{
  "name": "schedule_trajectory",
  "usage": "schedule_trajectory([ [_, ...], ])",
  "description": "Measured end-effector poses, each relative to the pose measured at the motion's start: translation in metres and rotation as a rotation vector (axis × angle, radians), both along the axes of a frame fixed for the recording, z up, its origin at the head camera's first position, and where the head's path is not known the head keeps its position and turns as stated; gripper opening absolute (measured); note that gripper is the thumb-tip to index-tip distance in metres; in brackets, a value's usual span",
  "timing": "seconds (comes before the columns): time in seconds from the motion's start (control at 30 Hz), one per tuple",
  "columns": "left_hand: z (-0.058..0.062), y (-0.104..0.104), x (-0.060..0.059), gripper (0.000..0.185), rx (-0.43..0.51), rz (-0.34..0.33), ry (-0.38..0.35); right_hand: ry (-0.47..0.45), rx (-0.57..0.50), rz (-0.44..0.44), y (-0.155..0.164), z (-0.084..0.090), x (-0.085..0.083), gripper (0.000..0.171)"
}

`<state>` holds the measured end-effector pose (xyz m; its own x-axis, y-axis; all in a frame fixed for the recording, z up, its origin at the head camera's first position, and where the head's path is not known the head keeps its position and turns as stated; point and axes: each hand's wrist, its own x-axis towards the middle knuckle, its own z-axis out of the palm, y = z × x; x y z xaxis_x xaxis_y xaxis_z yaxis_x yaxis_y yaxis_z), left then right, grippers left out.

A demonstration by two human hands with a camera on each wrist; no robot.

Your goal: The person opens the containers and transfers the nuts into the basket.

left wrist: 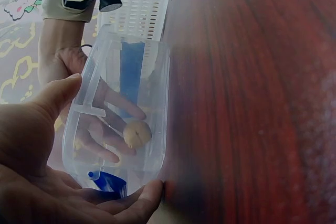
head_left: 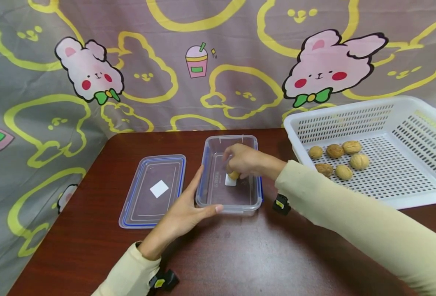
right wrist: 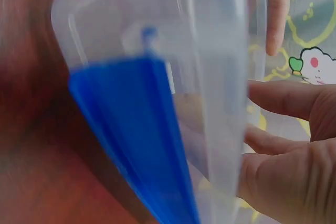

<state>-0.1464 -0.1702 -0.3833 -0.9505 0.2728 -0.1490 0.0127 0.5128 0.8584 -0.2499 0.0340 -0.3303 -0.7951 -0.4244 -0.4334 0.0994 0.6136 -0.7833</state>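
A clear plastic food box (head_left: 228, 208) with blue side clips stands on the table. My left hand (head_left: 184, 213) grips its near left corner, thumb on the front rim and fingers along the left wall. My right hand (head_left: 244, 159) reaches down inside the box. Its fingertips pinch a walnut (head_left: 234, 175) low over the box floor, beside a white label. The left wrist view shows this walnut (left wrist: 137, 134) through the wall, with the right fingers spread around it. A blue clip (right wrist: 136, 135) and the box wall partly hide the right hand (right wrist: 294, 169) in the right wrist view.
Left of the box lies its clear lid (head_left: 136, 205) with a blue seal and a white square label (head_left: 159, 189). A white perforated basket (head_left: 295, 135) stands at the right, holding several walnuts (head_left: 335, 151). A patterned curtain (head_left: 158, 49) hangs behind the table (head_left: 81, 230).
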Motion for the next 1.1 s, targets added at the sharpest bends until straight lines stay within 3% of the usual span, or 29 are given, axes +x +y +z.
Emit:
schedule_trajectory([
  [0.27, 0.001, -0.001, 0.001, 0.113, -0.013, 0.013, -0.016, -0.079, -0.156, -0.116, -0.011, -0.01, 0.006, 0.049],
  [0.67, 0.001, 0.0, 0.0, 0.113, 0.004, -0.002, -0.02, -0.098, -0.324, -0.27, -0.023, -0.026, 0.009, 0.049],
  [1.1, 0.001, 0.0, 0.0, 0.113, -0.016, 0.009, -0.017, -0.086, -0.404, -0.282, -0.027, -0.034, 0.011, 0.052],
])
